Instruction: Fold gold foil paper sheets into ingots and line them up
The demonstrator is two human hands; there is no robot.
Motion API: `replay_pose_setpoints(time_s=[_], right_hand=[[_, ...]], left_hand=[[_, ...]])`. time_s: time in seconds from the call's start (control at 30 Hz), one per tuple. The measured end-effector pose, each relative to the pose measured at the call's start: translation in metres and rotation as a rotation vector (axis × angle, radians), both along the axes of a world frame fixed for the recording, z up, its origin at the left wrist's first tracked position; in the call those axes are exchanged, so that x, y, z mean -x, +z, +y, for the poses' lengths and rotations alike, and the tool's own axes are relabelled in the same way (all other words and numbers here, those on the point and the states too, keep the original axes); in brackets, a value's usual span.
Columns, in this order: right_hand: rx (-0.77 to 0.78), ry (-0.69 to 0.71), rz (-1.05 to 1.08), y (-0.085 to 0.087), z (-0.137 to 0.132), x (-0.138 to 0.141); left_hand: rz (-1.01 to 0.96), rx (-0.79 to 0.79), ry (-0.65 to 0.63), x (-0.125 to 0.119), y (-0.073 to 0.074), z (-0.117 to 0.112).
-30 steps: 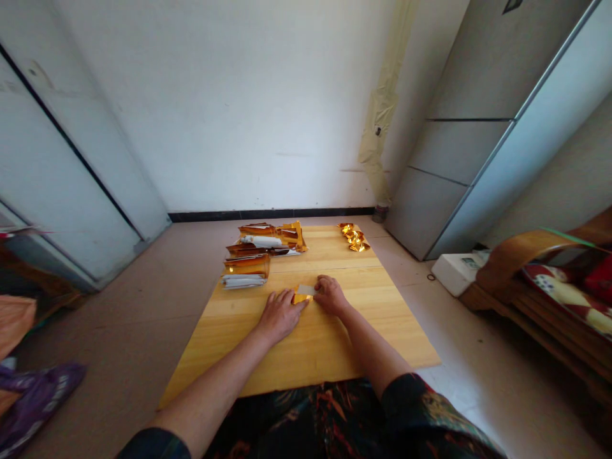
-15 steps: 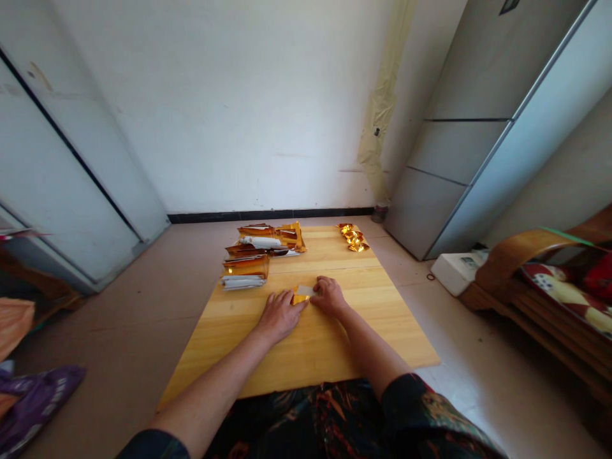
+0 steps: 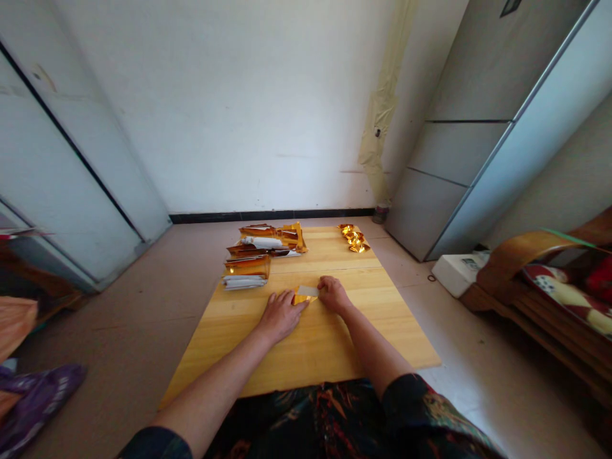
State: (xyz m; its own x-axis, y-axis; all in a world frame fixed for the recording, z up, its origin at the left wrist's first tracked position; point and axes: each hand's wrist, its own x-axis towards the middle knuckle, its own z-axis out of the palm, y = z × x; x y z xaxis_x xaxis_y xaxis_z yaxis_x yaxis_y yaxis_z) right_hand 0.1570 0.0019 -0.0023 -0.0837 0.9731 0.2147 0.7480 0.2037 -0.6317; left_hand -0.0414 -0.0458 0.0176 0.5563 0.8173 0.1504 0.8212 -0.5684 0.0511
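Rightward slips the right hand (image 3: pixel 333 295), just slightly, along the gold-and-white paper (image 3: pixel 307 291) on the wooden board (image 3: pixel 296 360); its fingers bunch at the edge, grip hard to tell. The left hand (image 3: pixel 282 313) rests on the other end, thumb apart. Beyond: folded stacks (image 3: pixel 247 266), crumpled foil (image 3: pixel 354 240).

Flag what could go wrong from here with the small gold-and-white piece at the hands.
The gold-and-white piece might crease or tear, with the left hand on one side and the right hand at the other.

The crumpled gold foil, near the far right corner of the wooden board, could slip off if bumped.
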Motion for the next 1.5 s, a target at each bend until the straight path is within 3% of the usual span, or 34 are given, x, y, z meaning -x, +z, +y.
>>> replay_pose_setpoints(time_s=[0.23, 0.33, 0.4, 0.53, 0.7, 0.97, 1.23, 1.5], right_hand=[[-0.121, -0.112, 0.151, -0.005, -0.003, -0.003], [-0.161, -0.044, 0.237, -0.002, -0.007, 0.002], [-0.074, 0.044, 0.259, 0.0, -0.009, 0.009], [0.093, 0.124, 0.164, 0.007, -0.005, 0.018], [0.163, 0.187, 0.02, 0.016, -0.001, 0.016], [0.17, 0.209, -0.036, 0.021, -0.005, 0.016], [0.154, 0.174, -0.047, 0.014, -0.002, 0.021], [0.137, 0.151, -0.096, 0.014, 0.001, 0.016]], left_hand=[[-0.003, -0.001, 0.002, -0.001, 0.004, -0.002], [0.011, 0.004, 0.004, -0.001, 0.006, -0.003], [0.015, 0.008, 0.006, -0.001, 0.007, -0.004], [0.007, 0.016, 0.002, 0.0, 0.004, -0.003], [-0.012, 0.024, -0.059, 0.007, 0.005, 0.001], [-0.006, 0.021, -0.092, 0.013, 0.003, 0.005], [-0.03, 0.035, -0.086, 0.012, -0.002, 0.006], [0.0, 0.023, -0.091, 0.012, 0.004, 0.004]])
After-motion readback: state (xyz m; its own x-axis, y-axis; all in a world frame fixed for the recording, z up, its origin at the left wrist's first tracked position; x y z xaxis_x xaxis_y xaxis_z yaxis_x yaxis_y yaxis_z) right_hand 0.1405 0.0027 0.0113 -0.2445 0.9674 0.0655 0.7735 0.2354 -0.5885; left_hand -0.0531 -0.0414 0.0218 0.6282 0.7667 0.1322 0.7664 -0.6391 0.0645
